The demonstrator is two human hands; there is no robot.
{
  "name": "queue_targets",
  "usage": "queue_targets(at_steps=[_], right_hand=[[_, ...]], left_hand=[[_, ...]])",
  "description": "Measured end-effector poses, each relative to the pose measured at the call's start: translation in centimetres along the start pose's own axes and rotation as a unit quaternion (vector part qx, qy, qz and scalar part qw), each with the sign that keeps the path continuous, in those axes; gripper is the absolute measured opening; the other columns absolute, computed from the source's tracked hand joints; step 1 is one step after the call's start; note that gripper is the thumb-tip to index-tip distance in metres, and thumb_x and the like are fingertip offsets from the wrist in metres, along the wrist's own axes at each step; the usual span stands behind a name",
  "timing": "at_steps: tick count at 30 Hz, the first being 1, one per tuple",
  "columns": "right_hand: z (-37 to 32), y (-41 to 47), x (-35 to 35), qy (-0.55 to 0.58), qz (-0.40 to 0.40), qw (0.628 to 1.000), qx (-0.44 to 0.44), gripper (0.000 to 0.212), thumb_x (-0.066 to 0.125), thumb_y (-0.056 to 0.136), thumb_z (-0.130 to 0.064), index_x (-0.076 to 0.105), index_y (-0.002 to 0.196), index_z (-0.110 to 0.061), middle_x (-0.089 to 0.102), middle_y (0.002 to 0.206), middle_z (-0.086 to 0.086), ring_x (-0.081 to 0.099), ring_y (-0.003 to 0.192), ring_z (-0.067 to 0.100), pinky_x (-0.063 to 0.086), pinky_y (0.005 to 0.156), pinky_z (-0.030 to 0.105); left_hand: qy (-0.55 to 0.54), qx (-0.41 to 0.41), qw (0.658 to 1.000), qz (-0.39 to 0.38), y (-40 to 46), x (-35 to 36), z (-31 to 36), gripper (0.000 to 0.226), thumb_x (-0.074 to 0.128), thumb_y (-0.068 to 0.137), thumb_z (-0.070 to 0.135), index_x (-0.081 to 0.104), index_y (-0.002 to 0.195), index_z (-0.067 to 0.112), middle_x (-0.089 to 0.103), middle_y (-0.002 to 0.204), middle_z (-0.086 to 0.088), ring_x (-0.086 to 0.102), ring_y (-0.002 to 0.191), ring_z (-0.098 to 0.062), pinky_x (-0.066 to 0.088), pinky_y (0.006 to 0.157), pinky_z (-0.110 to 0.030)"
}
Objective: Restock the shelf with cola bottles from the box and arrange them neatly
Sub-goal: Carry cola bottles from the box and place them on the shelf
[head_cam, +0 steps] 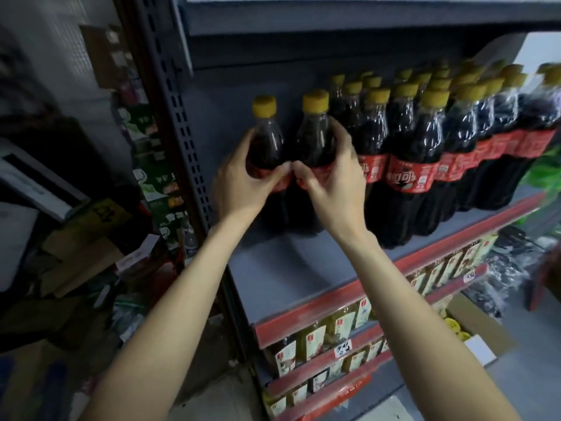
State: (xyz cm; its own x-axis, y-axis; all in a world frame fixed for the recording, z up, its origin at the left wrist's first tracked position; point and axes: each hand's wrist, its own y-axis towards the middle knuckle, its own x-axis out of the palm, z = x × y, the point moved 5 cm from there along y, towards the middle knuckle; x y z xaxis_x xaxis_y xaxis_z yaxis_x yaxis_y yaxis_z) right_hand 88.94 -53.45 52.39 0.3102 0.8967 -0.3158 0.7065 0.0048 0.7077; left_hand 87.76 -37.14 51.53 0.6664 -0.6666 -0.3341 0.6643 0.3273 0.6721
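Note:
Two cola bottles with yellow caps and red labels stand upright side by side at the left end of the grey shelf [273, 268]. My left hand [243, 180] wraps the left cola bottle [265, 138] around its label. My right hand [334, 177] wraps the right cola bottle [314, 138] the same way, thumbs nearly touching. To their right stands a dense row of several cola bottles [425, 147]. A cardboard box [479, 332] with yellow caps showing sits on the floor at the lower right.
The shelf has a red front strip [379, 278]. Lower shelves hold small packaged goods [315, 338]. A perforated grey upright [179, 123] borders the shelf on the left, with cluttered boxes and goods [76, 238] beyond it. Another shelf board [334, 13] hangs overhead.

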Motion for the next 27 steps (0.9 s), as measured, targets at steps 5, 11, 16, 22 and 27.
queue_targets(at_steps=[5,11,16,22,27], right_hand=[[1.5,3.6,3.7,-0.004,-0.021,1.000,0.020,0.073,0.063,0.091,-0.020,0.022,0.149,-0.006,0.036,0.144,0.020,0.048,0.124,0.036,0.043,0.092,0.038],[3.3,6.7,7.4,-0.003,-0.050,0.998,0.040,0.072,0.054,0.095,-0.015,0.011,0.152,-0.006,0.025,0.147,0.027,0.048,0.122,0.045,0.043,0.094,0.044],[4.0,7.5,9.0,0.006,-0.087,0.995,0.044,0.075,0.049,0.096,-0.009,0.002,0.154,-0.015,0.013,0.153,0.029,0.024,0.140,0.042,0.028,0.113,0.046],[4.3,7.2,9.3,-0.087,-0.129,0.988,-0.006,0.071,0.047,0.096,-0.010,0.004,0.151,0.002,-0.006,0.157,0.027,0.001,0.145,0.044,0.009,0.120,0.046],[4.5,5.8,8.7,-0.082,-0.143,0.986,-0.032,0.070,0.048,0.092,-0.004,0.010,0.150,0.004,-0.003,0.156,0.029,0.002,0.145,0.047,0.010,0.119,0.048]], left_hand=[[0.058,-0.008,0.998,0.024,2.9,1.4,-1.1,0.075,0.071,0.072,0.056,0.049,0.135,0.023,0.060,0.131,0.005,0.055,0.120,-0.011,0.042,0.094,-0.021],[0.078,-0.038,0.995,0.045,5.5,3.0,-2.8,0.070,0.074,0.075,0.046,0.049,0.135,0.020,0.061,0.129,0.003,0.056,0.120,-0.016,0.041,0.095,-0.024],[0.083,-0.050,0.995,0.034,6.4,3.7,-3.9,0.072,0.072,0.078,0.045,0.045,0.139,0.018,0.057,0.134,-0.002,0.053,0.124,-0.019,0.042,0.099,-0.028],[0.082,-0.066,0.994,0.004,6.4,5.2,-3.6,0.070,0.066,0.087,0.035,0.033,0.146,0.016,0.039,0.147,-0.011,0.040,0.132,-0.022,0.030,0.096,-0.016],[0.029,-0.093,0.995,-0.025,6.0,6.0,-3.4,0.070,0.059,0.093,0.023,0.020,0.150,0.012,0.027,0.155,-0.009,0.028,0.142,-0.022,0.025,0.108,-0.023]])
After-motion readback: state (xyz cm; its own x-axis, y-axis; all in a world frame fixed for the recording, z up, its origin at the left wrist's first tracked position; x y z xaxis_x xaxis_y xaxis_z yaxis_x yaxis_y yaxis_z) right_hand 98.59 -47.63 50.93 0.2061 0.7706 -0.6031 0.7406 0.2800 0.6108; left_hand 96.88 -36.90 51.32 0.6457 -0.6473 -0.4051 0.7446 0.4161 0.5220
